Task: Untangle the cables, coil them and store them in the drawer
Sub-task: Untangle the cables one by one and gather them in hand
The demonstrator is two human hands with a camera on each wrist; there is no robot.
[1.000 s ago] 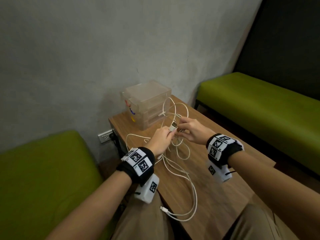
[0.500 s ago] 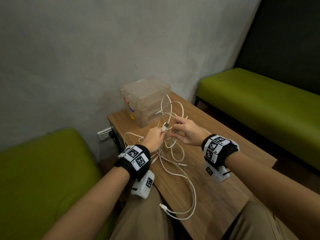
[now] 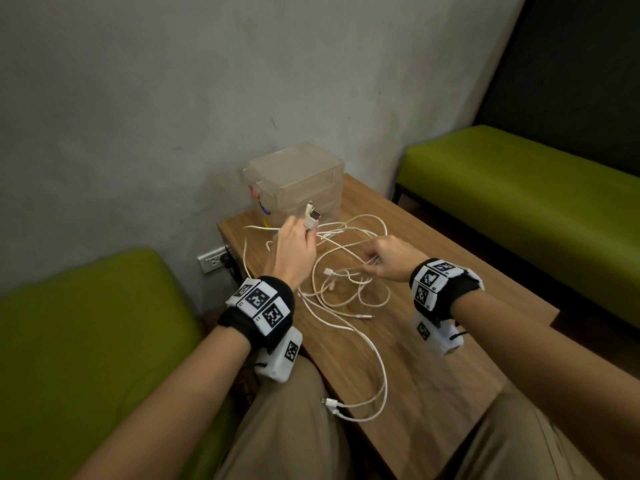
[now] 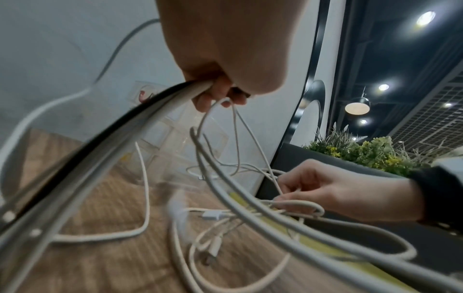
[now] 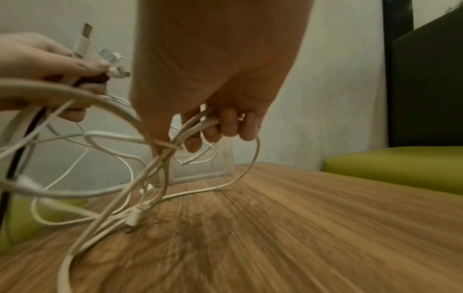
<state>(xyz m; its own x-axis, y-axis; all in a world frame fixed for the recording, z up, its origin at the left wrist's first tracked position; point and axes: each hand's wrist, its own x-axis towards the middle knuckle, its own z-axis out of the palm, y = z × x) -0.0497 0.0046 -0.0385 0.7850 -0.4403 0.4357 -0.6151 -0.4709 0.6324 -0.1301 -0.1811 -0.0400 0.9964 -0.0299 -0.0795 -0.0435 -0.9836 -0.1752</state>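
A tangle of white cables (image 3: 346, 282) lies on the wooden table (image 3: 450, 341). My left hand (image 3: 294, 251) is raised in front of the drawer unit and grips a bunch of cable ends, with USB plugs (image 3: 313, 214) sticking up out of the fist. In the right wrist view the same plugs (image 5: 85, 39) show above that hand. My right hand (image 3: 391, 258) pinches a few strands (image 5: 198, 124) of the tangle lower down, to the right. One cable end (image 3: 329, 403) hangs over the table's near edge. The clear plastic drawer unit (image 3: 298, 178) stands shut against the wall.
Green benches (image 3: 519, 202) flank the table on the right and on the left (image 3: 86, 341). A wall socket (image 3: 213, 261) with a black plug sits left of the table. My knees are at the table's near edge.
The hands, close together over the tangle before, have drawn apart. The left hand lifted the plug ends up and left. The right hand moved right and down with its strands.
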